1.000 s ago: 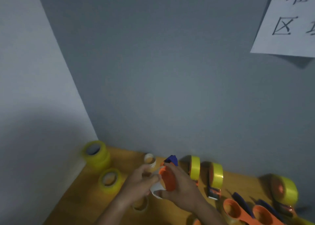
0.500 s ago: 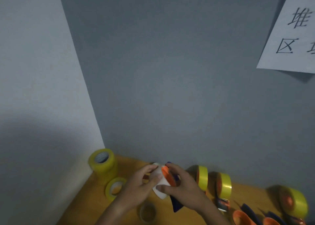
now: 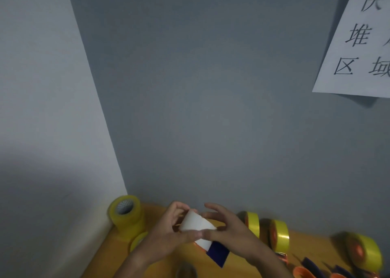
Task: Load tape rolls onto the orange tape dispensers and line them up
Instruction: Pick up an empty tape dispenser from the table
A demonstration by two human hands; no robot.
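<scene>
Both hands meet above the orange-brown table (image 3: 306, 242). Between them is a white tape roll (image 3: 197, 225) sitting on an orange tape dispenser with a dark blue handle (image 3: 218, 254); only a sliver of its orange shows under the roll. My left hand (image 3: 168, 233) grips the roll from the left, thumb across its lower front. My right hand (image 3: 228, 227) holds the roll and dispenser from the right, thumb meeting the left thumb, fingers spread above. Two dispensers loaded with yellow tape (image 3: 252, 223) (image 3: 278, 236) stand upright along the wall to the right.
A stack of yellow tape rolls (image 3: 126, 214) stands in the left corner, one more flat roll (image 3: 138, 240) in front. A third loaded dispenser (image 3: 365, 250) and empty orange dispensers (image 3: 304, 272) lie at the right. A printed paper sign (image 3: 358, 45) hangs on the grey wall.
The white roll has turned so its broad side faces up and now hides the dispenser's orange hub. The hands and the view shifted slightly right and up.
</scene>
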